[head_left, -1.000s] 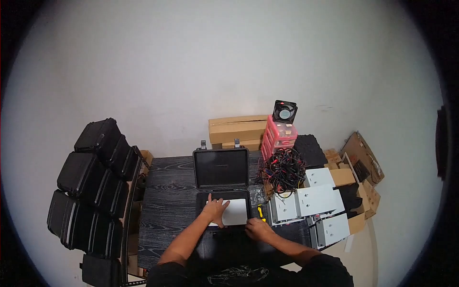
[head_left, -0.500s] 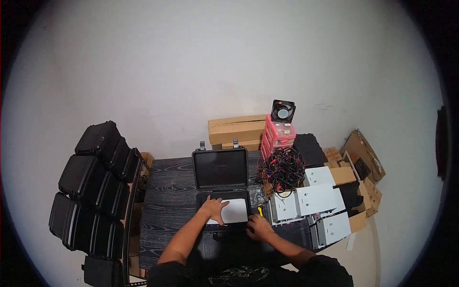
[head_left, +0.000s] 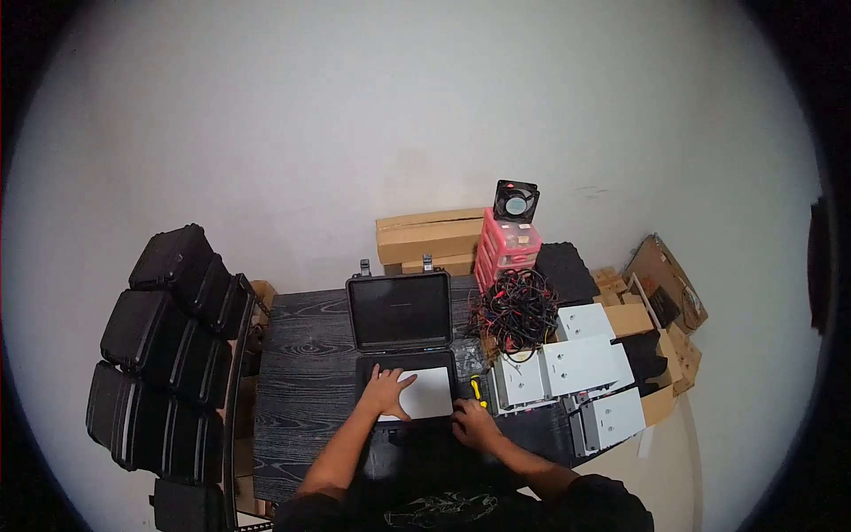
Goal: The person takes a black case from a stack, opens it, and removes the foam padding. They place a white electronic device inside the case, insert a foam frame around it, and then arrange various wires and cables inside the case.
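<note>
A black hard case [head_left: 401, 310] lies with its lid raised on the dark wood-grain table [head_left: 301, 381]. In its lower half is a white panel [head_left: 432, 393]. My left hand [head_left: 387, 393] rests on the panel's left part with its fingers spread. At the case's front right corner is my right hand [head_left: 474, 424], fingers bent against the edge; whether they hold anything is hidden. Just above that hand, a yellow-and-black tool [head_left: 477, 388] lies on the table.
Black cases [head_left: 142, 328] are stacked on a rack at the left. Tangled cables [head_left: 519, 310], a pink drawer unit [head_left: 507, 244] with a fan [head_left: 516, 202] on top, and white boxes [head_left: 581, 365] stand at the right. Cardboard boxes [head_left: 430, 238] lie behind.
The whole view has shifted slightly, so the scene sits a little further left. More of the yellow-and-black tool shows beside my right hand. My left hand stays on the panel.
</note>
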Demonstrator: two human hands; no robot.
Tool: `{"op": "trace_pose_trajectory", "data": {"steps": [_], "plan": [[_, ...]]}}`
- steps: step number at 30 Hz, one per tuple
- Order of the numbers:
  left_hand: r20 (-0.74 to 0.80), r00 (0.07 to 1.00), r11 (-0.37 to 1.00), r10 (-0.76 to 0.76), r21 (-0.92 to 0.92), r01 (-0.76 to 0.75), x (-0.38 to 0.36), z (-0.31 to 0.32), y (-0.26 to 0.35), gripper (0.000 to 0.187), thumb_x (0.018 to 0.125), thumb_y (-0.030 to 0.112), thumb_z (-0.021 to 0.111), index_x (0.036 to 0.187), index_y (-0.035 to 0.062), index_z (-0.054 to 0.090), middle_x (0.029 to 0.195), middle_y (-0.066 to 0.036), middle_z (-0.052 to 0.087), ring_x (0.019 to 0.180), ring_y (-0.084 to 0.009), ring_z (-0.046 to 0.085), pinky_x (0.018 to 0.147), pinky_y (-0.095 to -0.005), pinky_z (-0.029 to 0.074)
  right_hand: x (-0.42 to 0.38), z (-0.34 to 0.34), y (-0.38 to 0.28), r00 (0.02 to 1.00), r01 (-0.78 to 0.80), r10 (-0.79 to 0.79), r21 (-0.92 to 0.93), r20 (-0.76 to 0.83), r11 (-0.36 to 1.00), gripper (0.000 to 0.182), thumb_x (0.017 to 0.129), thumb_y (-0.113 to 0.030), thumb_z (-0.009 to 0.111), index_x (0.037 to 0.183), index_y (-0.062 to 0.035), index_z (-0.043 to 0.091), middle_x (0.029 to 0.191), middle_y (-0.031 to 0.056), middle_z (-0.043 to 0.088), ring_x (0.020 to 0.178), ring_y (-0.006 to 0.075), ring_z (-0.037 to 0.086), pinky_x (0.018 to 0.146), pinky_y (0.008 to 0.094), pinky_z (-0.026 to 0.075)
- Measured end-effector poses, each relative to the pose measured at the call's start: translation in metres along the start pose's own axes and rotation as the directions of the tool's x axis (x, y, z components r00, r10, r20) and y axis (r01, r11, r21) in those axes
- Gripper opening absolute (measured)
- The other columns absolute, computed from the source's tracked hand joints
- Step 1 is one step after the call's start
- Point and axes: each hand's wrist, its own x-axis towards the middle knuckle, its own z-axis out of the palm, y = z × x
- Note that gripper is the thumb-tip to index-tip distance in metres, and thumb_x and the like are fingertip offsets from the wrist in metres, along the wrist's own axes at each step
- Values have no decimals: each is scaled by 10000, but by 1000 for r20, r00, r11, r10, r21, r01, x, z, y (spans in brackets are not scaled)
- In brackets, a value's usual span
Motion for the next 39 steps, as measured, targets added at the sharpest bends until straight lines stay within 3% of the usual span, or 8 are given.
{"op": "trace_pose_trajectory", "data": {"steps": [7,12,18,21,22,29,36,39], "plan": [[-167,985,997,-46,-61,36,-32,32,4,940,805,717,674,1567,213,456,1657,-174,337,1538,-384,289,1206,-711,156,41,-86,-2,978,-206,210,214,7,955,249,874,-179,711,1081,-41,703,1153,160,672,1094,358,630,968,463,514],[-224,968,993,-113,-48,104,-44,36,23,823,919,706,533,1554,186,471,1658,-135,354,1547,-354,280,1218,-701,126,103,-227,117,620,-137,316,297,-718,945,57,937,-59,654,950,-17,690,921,91,694,826,173,656,743,297,523],[-265,956,991,-128,-78,111,-40,43,20,744,927,643,547,1524,201,509,1621,-120,417,1525,-335,332,1219,-690,138,107,-246,369,331,-755,670,240,-665,610,517,899,-279,712,1326,-7,605,1195,139,698,1054,255,672,844,394,539],[-257,957,989,-137,-97,115,-39,42,21,714,932,605,552,1520,201,513,1618,-117,423,1518,-338,344,1220,-687,140,113,-228,416,42,-460,970,857,-241,233,792,831,-306,735,1504,-9,441,1376,217,607,1165,332,643,864,436,549],[-254,957,988,-141,-97,120,-39,41,22,708,932,596,554,1518,201,515,1618,-117,423,1516,-338,347,1221,-686,140,112,-231,405,79,-460,984,870,-161,180,924,807,-233,738,1586,-29,282,1482,258,507,1224,373,604,874,458,550],[-213,966,987,-150,-94,132,-38,35,22,682,922,538,571,1520,217,509,1636,-110,398,1514,-329,352,1224,-683,136,118,-192,462,-35,-588,970,790,-241,175,915,764,-90,780,1548,-98,309,1442,235,534,1228,373,590,989,476,514],[-226,963,986,-147,-108,125,-38,36,20,681,915,528,584,1520,227,509,1637,-101,397,1507,-328,363,1224,-686,133,111,-213,408,-297,-681,781,695,-549,230,823,707,-238,931,1401,-58,527,1328,250,639,1183,402,657,1033,446,516],[-234,961,986,-147,-114,123,-38,38,20,680,912,526,588,1517,224,513,1630,-101,409,1503,-330,371,1222,-688,139,97,-225,404,-181,-655,908,735,-377,175,505,762,-270,881,1149,3,704,1161,237,720,1089,399,701,981,446,539]]}}
